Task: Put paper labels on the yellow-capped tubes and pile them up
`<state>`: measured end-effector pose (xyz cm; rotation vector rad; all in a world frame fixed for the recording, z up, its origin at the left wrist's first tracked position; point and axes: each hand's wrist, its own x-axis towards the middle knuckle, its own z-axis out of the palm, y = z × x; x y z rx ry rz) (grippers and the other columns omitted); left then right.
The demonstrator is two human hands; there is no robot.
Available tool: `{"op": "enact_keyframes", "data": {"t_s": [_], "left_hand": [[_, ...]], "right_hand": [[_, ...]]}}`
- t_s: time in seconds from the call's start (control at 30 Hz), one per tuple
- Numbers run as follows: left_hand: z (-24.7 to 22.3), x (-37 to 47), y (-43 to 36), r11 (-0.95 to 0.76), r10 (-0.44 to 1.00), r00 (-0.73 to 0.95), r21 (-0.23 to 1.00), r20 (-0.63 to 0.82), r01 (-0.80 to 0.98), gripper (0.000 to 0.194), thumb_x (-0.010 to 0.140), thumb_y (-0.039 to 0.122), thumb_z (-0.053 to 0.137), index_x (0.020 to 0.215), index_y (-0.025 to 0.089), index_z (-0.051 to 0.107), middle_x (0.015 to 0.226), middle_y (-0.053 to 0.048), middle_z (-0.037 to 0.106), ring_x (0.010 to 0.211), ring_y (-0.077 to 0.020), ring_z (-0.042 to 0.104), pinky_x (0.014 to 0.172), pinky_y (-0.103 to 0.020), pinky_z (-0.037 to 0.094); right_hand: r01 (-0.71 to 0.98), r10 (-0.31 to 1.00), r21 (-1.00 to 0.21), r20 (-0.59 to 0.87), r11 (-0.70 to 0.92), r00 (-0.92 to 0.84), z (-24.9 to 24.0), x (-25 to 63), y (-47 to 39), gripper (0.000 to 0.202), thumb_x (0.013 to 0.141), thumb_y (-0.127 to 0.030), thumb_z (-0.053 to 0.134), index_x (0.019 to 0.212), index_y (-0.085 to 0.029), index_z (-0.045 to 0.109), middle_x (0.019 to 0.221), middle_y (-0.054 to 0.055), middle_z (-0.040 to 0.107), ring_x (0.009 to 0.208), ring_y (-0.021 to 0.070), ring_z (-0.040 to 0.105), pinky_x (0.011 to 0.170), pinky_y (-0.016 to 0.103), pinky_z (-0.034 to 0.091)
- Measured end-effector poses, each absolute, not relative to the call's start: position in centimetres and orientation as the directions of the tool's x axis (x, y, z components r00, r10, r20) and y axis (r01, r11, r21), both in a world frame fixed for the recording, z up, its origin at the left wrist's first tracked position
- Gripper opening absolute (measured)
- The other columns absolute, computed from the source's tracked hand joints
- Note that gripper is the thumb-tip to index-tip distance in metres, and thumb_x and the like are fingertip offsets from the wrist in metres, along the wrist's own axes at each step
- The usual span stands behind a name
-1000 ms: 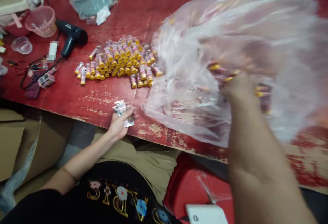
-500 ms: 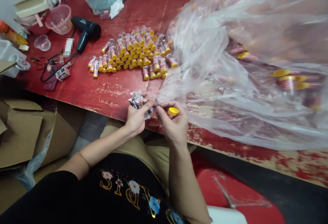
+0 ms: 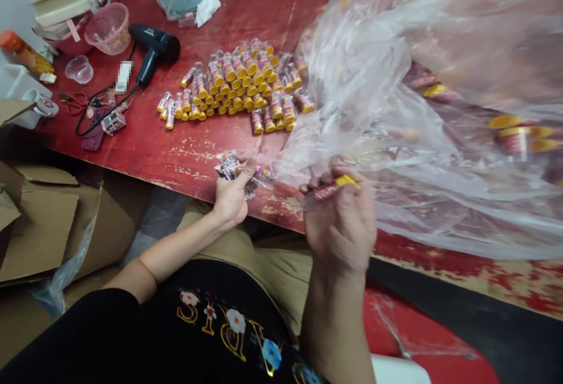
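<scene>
While my left hand point(image 3: 232, 197) pinches a fan of small printed packets point(image 3: 227, 165) under its thumb, my right hand point(image 3: 345, 220) curls its fingers around one clear, pink-printed tube point(image 3: 326, 191) with a yellow end, blurred, above the near edge of the red surface point(image 3: 145, 152). Beyond my hands, similar tubes lie heaped in a pile point(image 3: 237, 82), yellow ends mostly toward me. Right of the pile spreads a crumpled translucent plastic sheet point(image 3: 360, 73), more yellow-ended tubes showing among its folds. Farther left lie a dark hair dryer point(image 3: 153, 47), a pink basket point(image 3: 108, 30) and red-handled scissors point(image 3: 75, 104).
</scene>
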<state>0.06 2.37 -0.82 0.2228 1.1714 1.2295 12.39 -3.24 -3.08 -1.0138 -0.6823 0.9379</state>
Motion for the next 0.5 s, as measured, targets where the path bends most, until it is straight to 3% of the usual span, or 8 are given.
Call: {"op": "enact_keyframes", "data": {"t_s": [0.1,0.23,0.37,0.5], "left_hand": [[-0.5,0.0,2.0,0.453,0.789,-0.044,0.628,-0.613,-0.633,0.041,0.063,0.025,0.103,0.092,0.015,0.074,0.074,0.006,0.068,0.064,-0.0075,0.061,0.068,-0.022,0.047],[-0.1,0.2,1.4,0.533,0.761,0.065,0.564,-0.646,-0.631,0.041,0.063,0.025,0.103,0.084,0.014,0.070,0.073,0.006,0.067,0.061,-0.0077,0.060,0.066,-0.023,0.048],[0.6,0.5,1.0,0.565,0.750,0.114,0.542,-0.652,-0.622,0.049,0.061,0.030,0.105,0.085,0.015,0.066,0.071,0.006,0.067,0.059,-0.0076,0.062,0.065,-0.023,0.054],[1.2,0.5,0.5,0.569,0.769,0.160,0.549,-0.619,-0.612,0.052,0.059,0.031,0.105,0.091,0.015,0.068,0.077,0.003,0.072,0.073,-0.0139,0.073,0.079,-0.030,0.063]], "right_hand": [[-0.289,0.890,-0.916,0.130,0.276,0.438,-2.4,12.7,-4.1,0.032,0.096,-0.056,0.073,0.119,-0.033,0.071,0.101,0.003,0.060,0.091,0.0168,0.064,0.088,0.036,0.060],[-0.270,0.813,-0.906,0.123,0.326,0.569,-3.1,11.3,-3.9,0.038,0.087,-0.053,0.085,0.117,-0.033,0.074,0.107,0.002,0.068,0.098,0.0163,0.070,0.095,0.037,0.061],[-0.179,0.702,-0.911,0.150,0.372,0.696,-4.2,10.2,-3.8,0.045,0.077,-0.054,0.094,0.109,-0.027,0.079,0.098,0.002,0.074,0.091,0.0167,0.074,0.086,0.032,0.062],[-0.086,0.626,-0.918,0.193,0.388,0.756,-4.5,10.1,-4.6,0.042,0.074,-0.046,0.097,0.106,-0.026,0.081,0.098,0.002,0.078,0.079,0.0146,0.073,0.068,0.025,0.058]]}}
